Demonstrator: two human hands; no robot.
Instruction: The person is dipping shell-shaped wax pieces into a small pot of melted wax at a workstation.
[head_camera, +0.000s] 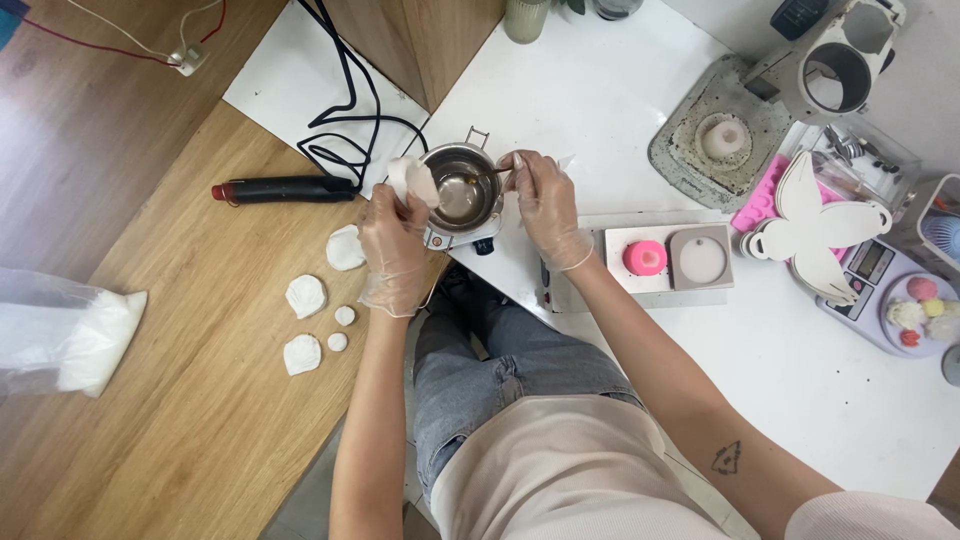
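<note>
White shell-shaped cast (413, 180) pinched in the gloved left hand (393, 250) hangs beside the small steel melting pot (461, 190), where the right hand (545, 208) grips what seems a spoon (478, 177), stirring; next calls for steady dipping.

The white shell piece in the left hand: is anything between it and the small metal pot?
Nothing visible. The left hand holds the white shell piece right beside the metal pot; the right hand dips a spoon inside.

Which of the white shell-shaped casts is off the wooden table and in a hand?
The white shell cast pinched in the gloved left hand, beside the small metal pot; the other shell casts lie flat on the wooden table.
</note>
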